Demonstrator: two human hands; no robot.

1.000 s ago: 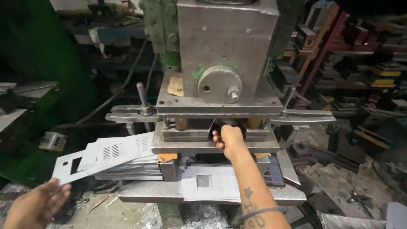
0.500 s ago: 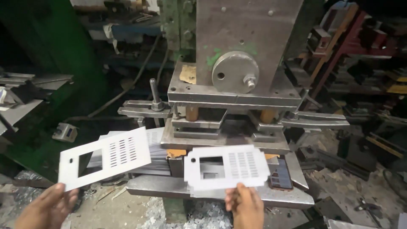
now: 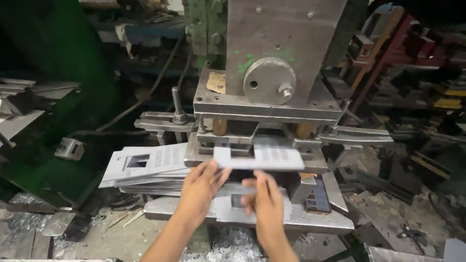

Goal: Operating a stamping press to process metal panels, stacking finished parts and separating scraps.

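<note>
A thin grey punched metal sheet (image 3: pixel 262 157), with a rectangular cutout and a patch of small slots, hovers blurred in front of the press die (image 3: pixel 228 138). My left hand (image 3: pixel 204 187) pinches its lower left edge. My right hand (image 3: pixel 266 206) reaches up under its lower middle edge, fingertips on the sheet. Under both hands another punched sheet (image 3: pixel 232 201) lies flat on the press bed (image 3: pixel 320 223). A stack of similar sheets (image 3: pixel 145 167) rests to the left of the die.
The heavy grey press ram (image 3: pixel 272 53) with a round disc stands right above the die. A phone (image 3: pixel 318 196) lies on the bed at right. Metal chips (image 3: pixel 233 247) litter the floor below. Green machine body (image 3: pixel 43 97) at left, racks of scrap at right.
My left hand has come from the far left to the centre. My right hand has risen from the bed edge. A sheet is now held up at the die opening.
</note>
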